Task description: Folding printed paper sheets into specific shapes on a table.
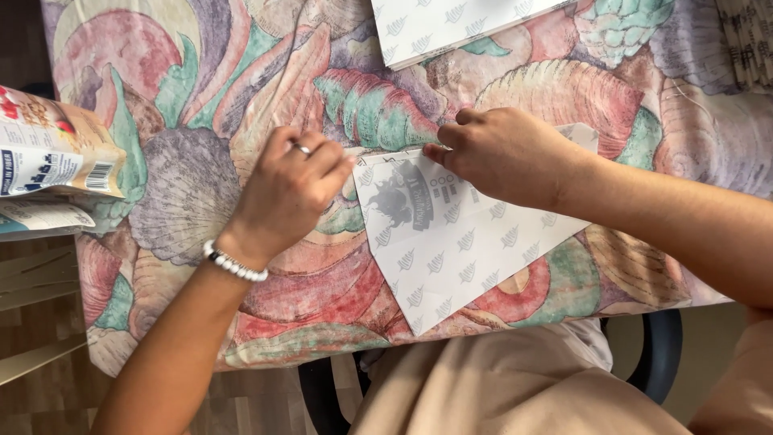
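A white sheet of paper with a small leaf pattern and a dark printed emblem lies folded on a table covered by a seashell-print cloth. My left hand, with a ring and a white bead bracelet, presses its fingertips on the paper's upper left corner. My right hand rests on the paper's top edge, fingers pinching along the fold. Both hands touch the same sheet near its top fold.
Another white patterned sheet lies at the table's far edge. A printed food box sits at the left edge. Dark patterned paper shows at the top right. My lap and a chair are below the table's near edge.
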